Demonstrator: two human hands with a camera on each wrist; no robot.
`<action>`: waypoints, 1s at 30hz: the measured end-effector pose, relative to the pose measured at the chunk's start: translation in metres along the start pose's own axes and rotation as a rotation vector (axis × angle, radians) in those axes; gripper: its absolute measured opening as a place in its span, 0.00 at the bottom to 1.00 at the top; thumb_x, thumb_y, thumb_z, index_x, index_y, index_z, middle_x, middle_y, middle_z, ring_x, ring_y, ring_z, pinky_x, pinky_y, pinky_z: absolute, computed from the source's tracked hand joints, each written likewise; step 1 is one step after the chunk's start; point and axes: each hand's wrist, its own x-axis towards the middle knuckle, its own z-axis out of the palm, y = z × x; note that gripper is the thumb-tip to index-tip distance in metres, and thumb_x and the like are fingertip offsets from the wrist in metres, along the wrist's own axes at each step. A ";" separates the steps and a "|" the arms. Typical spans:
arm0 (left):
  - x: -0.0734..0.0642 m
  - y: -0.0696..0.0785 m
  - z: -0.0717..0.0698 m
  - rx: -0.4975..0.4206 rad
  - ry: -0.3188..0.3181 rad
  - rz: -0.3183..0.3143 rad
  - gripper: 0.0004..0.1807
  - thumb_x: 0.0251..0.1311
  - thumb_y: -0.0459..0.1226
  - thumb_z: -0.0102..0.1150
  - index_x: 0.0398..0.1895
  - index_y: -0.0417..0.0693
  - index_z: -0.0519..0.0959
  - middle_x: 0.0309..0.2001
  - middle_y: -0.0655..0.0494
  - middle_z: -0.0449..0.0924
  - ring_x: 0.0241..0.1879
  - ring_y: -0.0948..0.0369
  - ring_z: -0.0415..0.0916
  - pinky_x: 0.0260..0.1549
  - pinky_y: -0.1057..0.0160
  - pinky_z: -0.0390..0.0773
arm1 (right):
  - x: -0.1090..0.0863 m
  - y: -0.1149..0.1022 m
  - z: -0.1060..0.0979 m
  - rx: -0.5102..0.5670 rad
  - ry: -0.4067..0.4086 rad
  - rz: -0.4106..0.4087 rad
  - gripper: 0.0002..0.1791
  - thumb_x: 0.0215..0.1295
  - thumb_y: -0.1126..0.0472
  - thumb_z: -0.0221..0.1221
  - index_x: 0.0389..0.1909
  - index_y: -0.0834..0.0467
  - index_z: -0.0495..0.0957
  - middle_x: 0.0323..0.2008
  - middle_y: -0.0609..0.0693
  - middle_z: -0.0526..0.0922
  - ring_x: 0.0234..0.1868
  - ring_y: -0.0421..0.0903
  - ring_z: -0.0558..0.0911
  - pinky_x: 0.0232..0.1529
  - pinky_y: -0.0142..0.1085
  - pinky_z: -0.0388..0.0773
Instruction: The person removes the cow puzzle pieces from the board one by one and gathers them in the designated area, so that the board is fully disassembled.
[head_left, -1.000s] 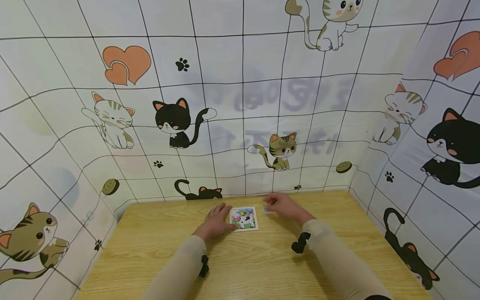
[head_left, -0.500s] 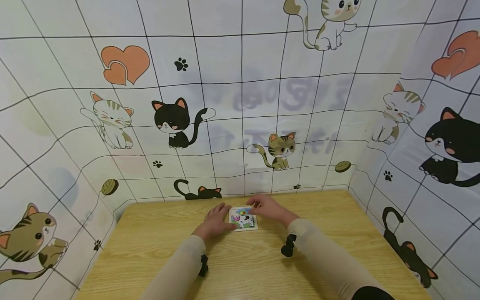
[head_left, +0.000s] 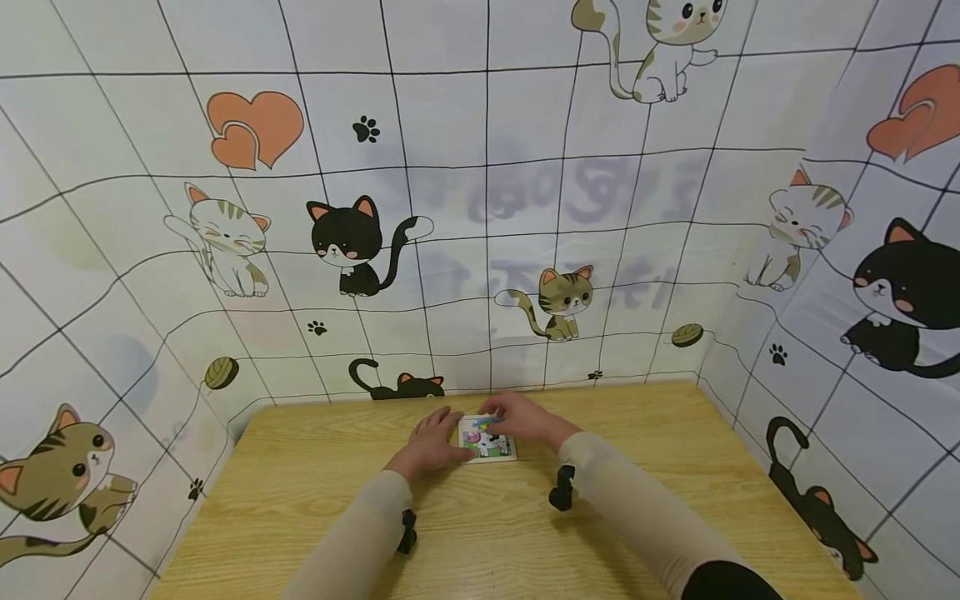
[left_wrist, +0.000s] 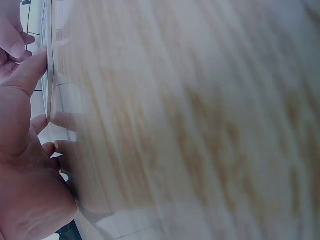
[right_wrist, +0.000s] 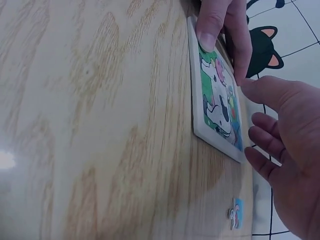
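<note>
"Puzzle (right_wrist: pixel 217 100), where is it?"
"Under the thumb of the left hand (head_left: pixel 429 443), its fingers spread wide, and below the fingers of the right hand (head_left: pixel 522 418)."
"Does this one pinch something?"
"I cannot tell."

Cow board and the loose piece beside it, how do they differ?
The cow board is much larger than the loose piece. The board's picture shows a cow on green, while the piece shows light blue. The left hand touches the board; no hand touches the piece. Both lie on the table.
</note>
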 end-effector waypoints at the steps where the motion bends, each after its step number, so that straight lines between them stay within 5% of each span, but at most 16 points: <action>1: 0.000 0.000 0.000 0.000 0.000 -0.001 0.51 0.67 0.63 0.72 0.86 0.51 0.66 0.88 0.38 0.51 0.84 0.29 0.47 0.77 0.21 0.47 | 0.001 -0.001 0.001 -0.017 -0.013 0.002 0.19 0.77 0.63 0.70 0.65 0.61 0.85 0.61 0.55 0.84 0.60 0.55 0.83 0.61 0.53 0.83; 16: 0.007 -0.009 0.007 0.017 0.003 -0.013 0.51 0.68 0.64 0.71 0.87 0.53 0.65 0.88 0.40 0.51 0.84 0.31 0.48 0.78 0.23 0.47 | 0.012 -0.007 0.002 -0.169 -0.125 -0.065 0.20 0.74 0.64 0.73 0.64 0.62 0.86 0.56 0.61 0.79 0.57 0.58 0.80 0.59 0.50 0.80; 23: 0.000 0.000 0.000 0.009 0.005 0.007 0.49 0.69 0.63 0.71 0.86 0.50 0.66 0.87 0.38 0.53 0.83 0.29 0.49 0.77 0.23 0.49 | 0.012 -0.002 0.003 -0.180 -0.124 -0.059 0.20 0.75 0.62 0.73 0.64 0.59 0.87 0.55 0.59 0.78 0.53 0.52 0.77 0.57 0.46 0.78; 30: 0.006 -0.008 0.006 0.021 -0.007 0.003 0.52 0.68 0.65 0.71 0.87 0.53 0.65 0.88 0.38 0.52 0.83 0.29 0.49 0.76 0.22 0.50 | 0.013 0.004 0.005 -0.185 -0.115 -0.064 0.19 0.75 0.61 0.73 0.63 0.57 0.88 0.55 0.56 0.78 0.51 0.47 0.74 0.56 0.45 0.76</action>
